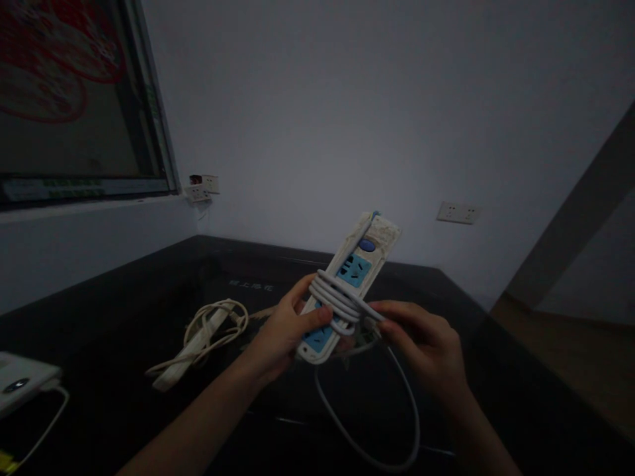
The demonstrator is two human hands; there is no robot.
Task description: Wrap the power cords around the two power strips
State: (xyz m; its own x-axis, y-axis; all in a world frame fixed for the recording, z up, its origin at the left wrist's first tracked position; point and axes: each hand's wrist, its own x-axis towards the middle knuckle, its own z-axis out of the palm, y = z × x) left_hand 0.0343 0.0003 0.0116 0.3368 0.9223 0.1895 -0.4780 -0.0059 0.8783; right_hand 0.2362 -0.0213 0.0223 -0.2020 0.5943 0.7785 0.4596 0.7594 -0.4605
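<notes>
Your strip [354, 270] is in the middle of the frame, tilted, with its top leaning to the right. Your left hand [285, 330] grips its lower part, thumb on the front by the loops and fingers going behind. This likely keeps the strip steady and stops the loops from slipping. The gray cord [335, 299] goes around the strip in a few loops. Your right hand [426, 340] pinches the cord between thumb and finger just beside the strip, maybe to keep it tight. A slack bend of cord hangs in the lower middle.

Left of your hands, a second strip [191, 356] lies on the black table [149, 291] with a pale wire [243, 317] looped loosely about it. A white box [24, 380] sits at the lower left; I cannot tell what is inside.
</notes>
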